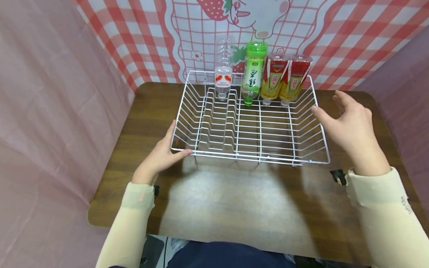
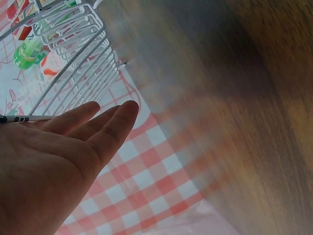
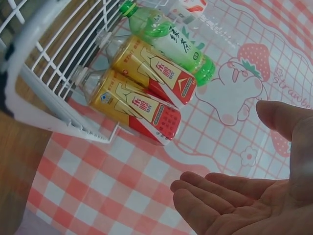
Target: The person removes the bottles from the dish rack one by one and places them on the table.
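A white wire dish rack point(image 1: 236, 154) stands on the wooden table. My left hand point(image 1: 161, 154) is at its front left corner, thumb on the front rim and straight fingers along the left side. My right hand point(image 1: 350, 124) is beside the right rim, fingers spread and thumb tip near the wire; it holds nothing. Along the rack's back, bottles stand upside down: a clear bottle point(image 1: 223, 80) with a white and orange label, a green tea bottle point(image 1: 253, 74), and two red and yellow drink bottles point(image 3: 151, 71), point(image 3: 134, 107).
A red and white checked cloth point(image 1: 144, 33) with strawberry prints hangs behind the rack. Pink curtains point(image 1: 50, 111) close off the sides. The wooden table point(image 1: 234, 201) runs in front of the rack up to the person's body.
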The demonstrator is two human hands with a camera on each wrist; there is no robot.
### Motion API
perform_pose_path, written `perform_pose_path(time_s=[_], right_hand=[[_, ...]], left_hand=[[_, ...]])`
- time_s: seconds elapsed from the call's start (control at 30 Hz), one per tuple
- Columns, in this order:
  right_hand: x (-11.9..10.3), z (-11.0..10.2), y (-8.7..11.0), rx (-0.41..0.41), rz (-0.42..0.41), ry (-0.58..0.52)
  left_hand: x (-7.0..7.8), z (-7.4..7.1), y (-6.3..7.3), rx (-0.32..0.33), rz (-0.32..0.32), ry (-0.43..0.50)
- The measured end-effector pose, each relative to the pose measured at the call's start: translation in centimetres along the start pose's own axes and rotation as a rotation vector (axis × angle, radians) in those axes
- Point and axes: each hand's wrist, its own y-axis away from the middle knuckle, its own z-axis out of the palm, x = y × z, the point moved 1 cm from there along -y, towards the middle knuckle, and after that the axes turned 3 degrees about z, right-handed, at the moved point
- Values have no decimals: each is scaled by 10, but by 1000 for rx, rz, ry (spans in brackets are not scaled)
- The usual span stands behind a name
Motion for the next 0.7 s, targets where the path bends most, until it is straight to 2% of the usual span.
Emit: perform_pose_path(time_s=[0.47, 0.7], right_hand=[[-3, -2, -8, -15, 5, 13], [0, 3, -12, -27, 8, 13]], left_hand=[[0, 0, -2, 10, 11, 6], [-2, 1, 1, 10, 10, 17]])
